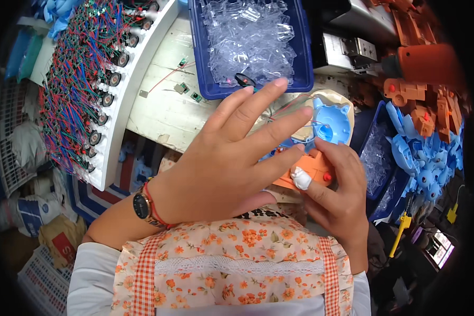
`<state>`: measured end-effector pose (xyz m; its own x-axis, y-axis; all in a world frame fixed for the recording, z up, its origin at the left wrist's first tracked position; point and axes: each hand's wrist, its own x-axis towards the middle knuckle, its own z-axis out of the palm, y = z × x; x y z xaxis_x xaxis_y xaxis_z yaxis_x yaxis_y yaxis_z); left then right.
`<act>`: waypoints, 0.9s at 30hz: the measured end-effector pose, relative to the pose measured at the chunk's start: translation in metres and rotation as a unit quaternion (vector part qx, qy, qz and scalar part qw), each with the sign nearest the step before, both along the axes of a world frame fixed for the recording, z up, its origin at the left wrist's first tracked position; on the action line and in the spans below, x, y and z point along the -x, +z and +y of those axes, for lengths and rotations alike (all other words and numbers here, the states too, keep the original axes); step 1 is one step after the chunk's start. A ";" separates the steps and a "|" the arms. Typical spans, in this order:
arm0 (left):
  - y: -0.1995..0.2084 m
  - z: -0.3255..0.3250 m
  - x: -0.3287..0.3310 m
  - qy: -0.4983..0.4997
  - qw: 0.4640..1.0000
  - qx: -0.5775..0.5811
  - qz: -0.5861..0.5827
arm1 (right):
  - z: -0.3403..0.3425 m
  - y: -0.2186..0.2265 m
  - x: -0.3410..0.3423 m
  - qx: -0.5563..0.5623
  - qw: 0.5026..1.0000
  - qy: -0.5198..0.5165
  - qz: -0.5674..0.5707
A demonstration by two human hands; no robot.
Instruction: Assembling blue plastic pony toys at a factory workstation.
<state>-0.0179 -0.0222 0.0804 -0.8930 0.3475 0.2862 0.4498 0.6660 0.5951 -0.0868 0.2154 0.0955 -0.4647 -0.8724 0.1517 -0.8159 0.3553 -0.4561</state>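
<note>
My left hand (pixel 247 137) stretches palm down over the bench with its fingers spread, holding nothing that I can see. Its fingertips are near a small black round speaker (pixel 244 79) by the blue bin's near edge. In my right hand (pixel 345 187) is an orange plastic toy part (pixel 313 167) with a red button; a white wrap covers the tip of that thumb. Just beyond it lies a light blue animal-shaped plastic shell (pixel 334 124), with thin wires running across it. My left hand hides part of the orange piece and the bench.
A dark blue bin (pixel 199 58) holds many clear plastic pieces. To the left, a white foam tray (pixel 122 113) carries wired speakers. Small circuit boards (pixel 181 88) lie on the bench. A red-orange power tool (pixel 426 63) hangs at upper right, above orange parts and blue shells (pixel 429 163).
</note>
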 end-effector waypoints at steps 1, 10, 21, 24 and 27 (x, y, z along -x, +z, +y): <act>-0.001 0.003 0.001 0.009 1.000 0.012 0.000 | -0.001 0.000 0.000 0.000 1.000 0.000 0.004; -0.016 0.021 0.000 0.070 0.997 0.008 0.017 | 0.001 -0.008 -0.001 0.023 1.000 -0.014 0.005; -0.007 0.019 0.005 0.069 0.997 0.028 -0.025 | 0.024 0.007 -0.002 -0.052 0.986 -0.151 0.056; -0.007 0.019 0.007 0.062 0.997 0.029 -0.039 | 0.027 0.000 -0.005 -0.049 0.985 -0.159 0.051; -0.003 0.019 0.013 0.053 0.997 0.029 -0.055 | 0.027 0.000 -0.001 -0.060 0.984 -0.163 0.043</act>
